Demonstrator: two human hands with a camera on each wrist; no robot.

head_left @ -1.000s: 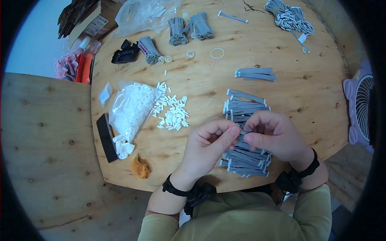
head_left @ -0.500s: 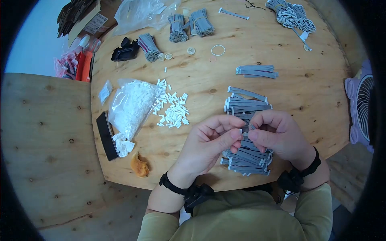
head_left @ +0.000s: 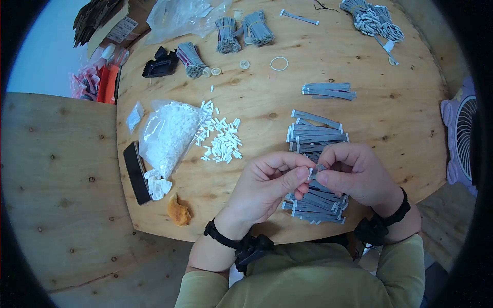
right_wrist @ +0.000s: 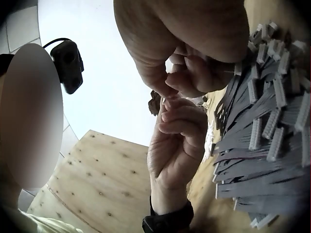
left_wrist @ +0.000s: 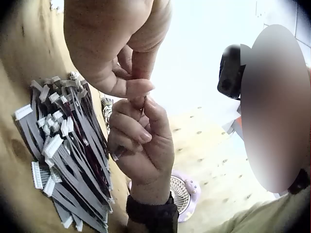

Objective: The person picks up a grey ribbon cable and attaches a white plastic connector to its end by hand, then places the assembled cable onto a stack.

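Observation:
Over a pile of grey ribbon cables with white end connectors (head_left: 316,205), both hands meet at the fingertips. The left hand (head_left: 269,182) pinches a small white connector (head_left: 311,173) between thumb and forefinger. Against it, the right hand (head_left: 354,172) pinches the end of a grey cable, mostly covered by its fingers. In the left wrist view the right hand (left_wrist: 143,141) has its other fingers curled in, below the left hand (left_wrist: 116,39). The right wrist view has the cable pile (right_wrist: 262,131) beside the hands; the pinched pieces are barely visible there.
Left of the hands lie loose white connectors (head_left: 224,143), a clear bag of them (head_left: 169,136), a phone (head_left: 136,174) and a piece of bread (head_left: 178,210). Farther back are bundled cables (head_left: 258,30), a small cable stack (head_left: 328,91) and a rubber band (head_left: 279,63). A fan (head_left: 462,136) stands right.
The fingertips drew slightly apart and then came together again, and the white connector now shows between them. The cable pile and surrounding items stay where they were.

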